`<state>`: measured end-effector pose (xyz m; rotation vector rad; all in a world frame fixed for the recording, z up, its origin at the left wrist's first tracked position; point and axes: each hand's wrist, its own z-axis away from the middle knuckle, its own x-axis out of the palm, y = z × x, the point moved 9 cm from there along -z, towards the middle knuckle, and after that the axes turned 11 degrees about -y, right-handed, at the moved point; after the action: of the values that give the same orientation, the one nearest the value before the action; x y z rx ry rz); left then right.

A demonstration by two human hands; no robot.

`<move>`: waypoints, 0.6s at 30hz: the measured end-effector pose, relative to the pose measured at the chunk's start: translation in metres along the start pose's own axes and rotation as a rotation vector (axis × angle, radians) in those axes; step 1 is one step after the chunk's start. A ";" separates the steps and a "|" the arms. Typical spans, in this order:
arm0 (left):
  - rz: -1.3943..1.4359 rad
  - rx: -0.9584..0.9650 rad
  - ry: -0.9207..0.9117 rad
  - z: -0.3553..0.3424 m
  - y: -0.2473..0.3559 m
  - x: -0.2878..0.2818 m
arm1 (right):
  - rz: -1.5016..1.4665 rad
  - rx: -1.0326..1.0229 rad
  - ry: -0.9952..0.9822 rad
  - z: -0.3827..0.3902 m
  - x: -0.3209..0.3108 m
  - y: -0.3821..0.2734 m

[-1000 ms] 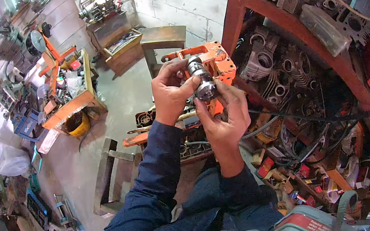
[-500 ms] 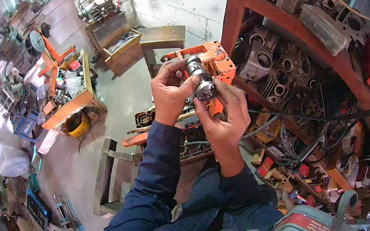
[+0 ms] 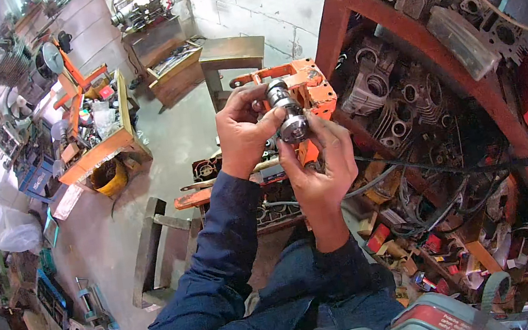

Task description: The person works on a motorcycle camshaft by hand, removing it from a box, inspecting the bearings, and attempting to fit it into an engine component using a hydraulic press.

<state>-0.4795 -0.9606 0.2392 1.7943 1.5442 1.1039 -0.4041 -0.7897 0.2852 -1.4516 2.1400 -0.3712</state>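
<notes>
A shiny metal camshaft (image 3: 283, 105) with rounded lobes and a wide round end is held up between my two hands, tilted with that end toward me. My left hand (image 3: 243, 130) closes on its left side, thumb pressed along the middle and fingers curled behind. The fingers of my right hand (image 3: 320, 159) pinch the wide lower end from the right and below. Behind the camshaft stands an orange metal frame (image 3: 321, 97), partly hidden by my hands. Under my wrists lies an orange-edged bench fixture (image 3: 195, 199) with dark metal parts on it.
Cylinder heads (image 3: 372, 82) and other engine parts fill a red-brown shelf (image 3: 461, 58) at the right. Small boxes (image 3: 379, 238) crowd the lower right. A cluttered orange workbench (image 3: 82, 169) stands at the left. A dark stand (image 3: 153, 251) is on the floor near my left arm.
Almost nothing differs. Both hands keep the same grip on the camshaft, which appears to have shifted very slightly.
</notes>
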 end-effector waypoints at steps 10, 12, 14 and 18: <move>0.017 -0.009 -0.002 0.000 0.000 0.001 | 0.007 -0.011 0.000 -0.002 -0.002 -0.002; 0.017 -0.011 -0.001 0.000 -0.001 0.000 | 0.002 -0.007 0.003 -0.001 -0.001 -0.001; 0.046 0.014 -0.007 0.000 0.000 0.001 | -0.020 -0.003 0.008 0.000 0.000 0.001; 0.048 -0.008 -0.008 0.000 -0.002 0.004 | -0.005 0.005 0.000 0.000 -0.002 0.002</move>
<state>-0.4808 -0.9567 0.2388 1.8377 1.4974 1.1222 -0.4053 -0.7872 0.2845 -1.4547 2.1337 -0.3785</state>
